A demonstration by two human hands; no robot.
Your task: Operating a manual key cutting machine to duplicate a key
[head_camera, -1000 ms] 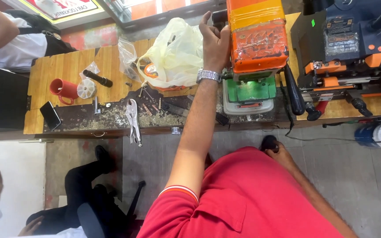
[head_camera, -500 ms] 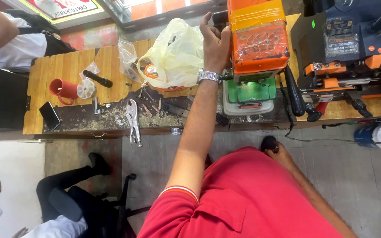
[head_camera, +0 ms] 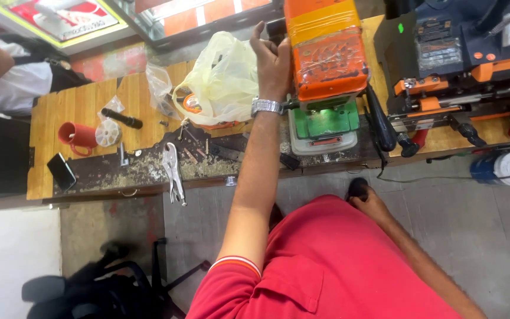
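My left hand (head_camera: 271,59) rests open-fingered against the orange machine (head_camera: 326,50), left of it, while my right hand (head_camera: 368,201) below it grips a small black object (head_camera: 357,187).

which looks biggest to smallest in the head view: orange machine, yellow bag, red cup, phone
1. orange machine
2. yellow bag, close to the machine in spread, so these two are nearly tied
3. red cup
4. phone, only slightly smaller than the cup

The left hand rests against the machine.

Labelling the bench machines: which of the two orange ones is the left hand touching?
The orange-topped machine with the green base, left of the dark blue-and-orange machine. The left hand rests against its side; the other machine stands untouched, further right.
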